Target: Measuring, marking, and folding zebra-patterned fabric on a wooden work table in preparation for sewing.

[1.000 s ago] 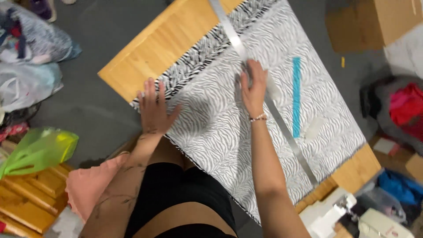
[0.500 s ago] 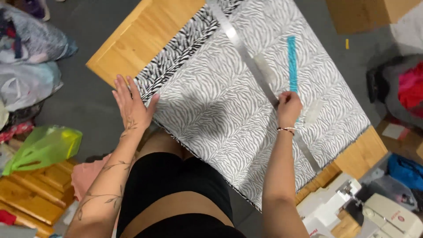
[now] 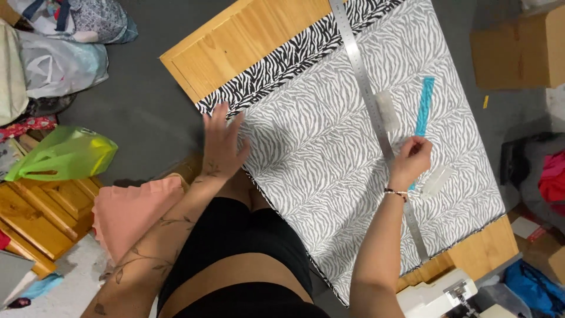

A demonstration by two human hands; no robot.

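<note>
Zebra-striped fabric (image 3: 329, 147) lies spread over a wooden table (image 3: 247, 41), its darker black-and-white edge turned up along the far left side. My left hand (image 3: 222, 144) rests flat, fingers spread, on the fabric's near left edge. My right hand (image 3: 411, 160) sits curled on the fabric beside a long metal ruler (image 3: 368, 97) that runs across the cloth. Its fingers are at the lower end of a short blue ruler (image 3: 424, 109); whether it grips that ruler I cannot tell. Two small pale pieces (image 3: 387, 110) (image 3: 436, 179) lie on the fabric near that hand.
Bags (image 3: 65, 41) and a green plastic bag (image 3: 62, 156) sit on the grey floor at left, with pink cloth (image 3: 132, 209) and wooden slats (image 3: 26, 218) below them. A cardboard box (image 3: 521, 50) stands at right. A white sewing machine (image 3: 438, 297) is at the table's near corner.
My right hand has slid from the middle of the metal ruler to the right, over to the blue ruler. My left hand stays flat on the fabric's left edge. The view has shifted.
</note>
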